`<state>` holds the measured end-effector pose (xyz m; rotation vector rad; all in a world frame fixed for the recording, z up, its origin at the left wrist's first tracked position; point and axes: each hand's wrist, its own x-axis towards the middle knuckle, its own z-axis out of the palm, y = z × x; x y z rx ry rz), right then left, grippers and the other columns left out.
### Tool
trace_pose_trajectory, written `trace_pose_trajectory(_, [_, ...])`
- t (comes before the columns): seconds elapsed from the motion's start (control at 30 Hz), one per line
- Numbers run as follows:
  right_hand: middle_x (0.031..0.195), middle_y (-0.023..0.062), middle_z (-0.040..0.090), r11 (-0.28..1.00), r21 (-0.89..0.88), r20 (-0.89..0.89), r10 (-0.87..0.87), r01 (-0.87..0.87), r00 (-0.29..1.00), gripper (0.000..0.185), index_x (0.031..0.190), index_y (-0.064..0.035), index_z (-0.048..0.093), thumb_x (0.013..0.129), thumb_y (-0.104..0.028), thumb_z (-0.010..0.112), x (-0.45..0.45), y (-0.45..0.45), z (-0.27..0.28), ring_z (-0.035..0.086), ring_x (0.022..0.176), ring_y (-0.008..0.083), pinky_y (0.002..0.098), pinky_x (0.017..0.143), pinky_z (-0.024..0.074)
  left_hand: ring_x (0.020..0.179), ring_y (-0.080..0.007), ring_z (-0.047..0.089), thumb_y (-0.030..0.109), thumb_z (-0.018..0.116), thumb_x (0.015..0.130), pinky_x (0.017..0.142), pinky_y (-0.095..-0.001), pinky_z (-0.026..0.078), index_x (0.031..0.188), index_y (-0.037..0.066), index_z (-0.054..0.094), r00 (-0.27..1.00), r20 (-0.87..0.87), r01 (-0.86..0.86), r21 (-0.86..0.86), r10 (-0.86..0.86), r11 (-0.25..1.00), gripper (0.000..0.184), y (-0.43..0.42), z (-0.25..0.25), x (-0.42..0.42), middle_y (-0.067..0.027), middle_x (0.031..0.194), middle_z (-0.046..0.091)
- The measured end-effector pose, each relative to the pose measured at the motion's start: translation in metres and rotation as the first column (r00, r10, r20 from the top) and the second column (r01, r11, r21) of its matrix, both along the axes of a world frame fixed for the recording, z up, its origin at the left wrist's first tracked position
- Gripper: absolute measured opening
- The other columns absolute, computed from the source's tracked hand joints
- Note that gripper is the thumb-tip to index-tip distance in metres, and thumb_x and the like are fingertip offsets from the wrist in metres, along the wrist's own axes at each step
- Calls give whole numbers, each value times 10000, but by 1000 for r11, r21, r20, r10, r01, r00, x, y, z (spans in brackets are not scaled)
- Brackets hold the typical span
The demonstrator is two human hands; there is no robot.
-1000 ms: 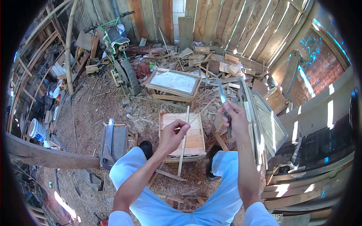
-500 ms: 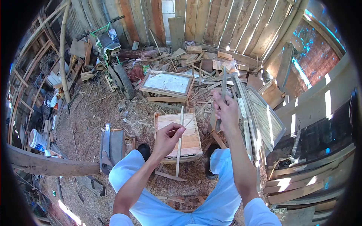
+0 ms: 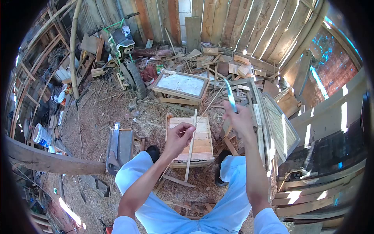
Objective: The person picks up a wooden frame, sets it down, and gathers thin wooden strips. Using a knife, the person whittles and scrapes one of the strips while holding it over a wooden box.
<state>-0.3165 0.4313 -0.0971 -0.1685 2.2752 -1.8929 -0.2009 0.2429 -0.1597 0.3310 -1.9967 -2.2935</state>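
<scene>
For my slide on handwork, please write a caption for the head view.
Left hand at a pale wooden strip, near a slatted wooden box; right hand gripping a long blade.

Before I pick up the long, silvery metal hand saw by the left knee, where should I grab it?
Probably by the wide handle of that long, silvery metal hand saw, coming from the side of the light-blue-trousered left knee. The handle end lies nearest that knee, and the narrower blade points away from it.
</scene>
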Motion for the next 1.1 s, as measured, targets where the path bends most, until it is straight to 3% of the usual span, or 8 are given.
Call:
trace_pose_trajectory(0.07, [567, -49, 506, 980, -120, 136, 176, -160, 975, 368, 839, -49, 682, 825, -417, 701, 9, -10, -9, 379, 446, 28, 208, 401, 275, 520, -32, 454, 182, 596, 927, 446, -184, 348, 971, 26, 615, 1000, -3, 11, 57, -11, 998, 163, 2, 0, -1, 15, 665, 531])
trace_pose_trajectory(0.4, [580, -62, 505, 971, -193, 99, 163, -142, 982, 273, 907, -23, 694, 782, -253, 773, 29, -41, -13, 351, 437, 13, 202, 390, 253, 522, -26, 415, 196, 591, 933, 449, -175, 329, 999, 22, 597, 999, -33, 8, 73, -6, 997, 187, 9, 5, 1, 18, 688, 513])
trace_pose_trajectory(0.5, [594, -48, 528, 991, -97, 74, 103, -96, 992, 254, 895, -13, 691, 784, -227, 770, 26, -42, -22, 359, 437, 13, 194, 390, 258, 522, -25, 374, 203, 579, 940, 446, -173, 305, 1003, 34, 581, 998, -54, 25, 190, -15, 982, 181, 4, 3, -1, 29, 698, 492])
trace_pose_trajectory(0.6, [597, -37, 539, 963, -261, 143, 101, -62, 985, 221, 869, -8, 683, 790, -197, 764, 26, -45, -25, 359, 436, 12, 192, 391, 253, 515, -29, 339, 215, 559, 951, 443, -177, 277, 992, 48, 565, 999, -43, 38, 303, -26, 952, 172, -1, 4, -1, 32, 715, 486])
trace_pose_trajectory(0.7, [596, -29, 547, 932, -354, 182, 149, -77, 972, 204, 852, -3, 671, 795, -179, 757, 27, -43, -26, 362, 441, 14, 188, 392, 253, 562, -44, 425, 225, 546, 957, 489, -188, 361, 981, 66, 552, 998, -38, 54, 418, -41, 907, 161, -7, 7, -2, 30, 734, 498])
trace_pose_trajectory(0.8, [605, -29, 543, 943, -309, 156, 181, -126, 971, 191, 842, -1, 662, 801, -166, 750, 30, -35, -25, 366, 450, 16, 191, 392, 260, 824, -112, 570, 215, 505, 973, 763, -306, 518, 981, 80, 557, 988, -79, -82, 437, 129, 896, 144, -8, 6, -6, -5, 834, 546])
trace_pose_trajectory(0.9, [620, -35, 530, 951, -282, 158, 178, -129, 971, 183, 846, -5, 660, 801, -159, 747, 33, -27, -20, 371, 460, 17, 196, 391, 266, 827, -120, 562, 210, 495, 977, 819, -322, 507, 978, 76, 563, 980, -122, -103, 372, 158, 923, 150, -21, -11, -9, -19, 881, 558])
trace_pose_trajectory(1.1, [687, -16, 565, 911, -399, 221, 211, -109, 952, 142, 895, -15, 619, 834, -116, 697, 25, -1, -6, 370, 462, 5, 172, 397, 271, 755, -120, 564, 173, 554, 946, 710, -282, 496, 1043, 17, 574, 959, -159, -158, 390, 235, 907, 185, -43, -13, -14, -36, 838, 582])
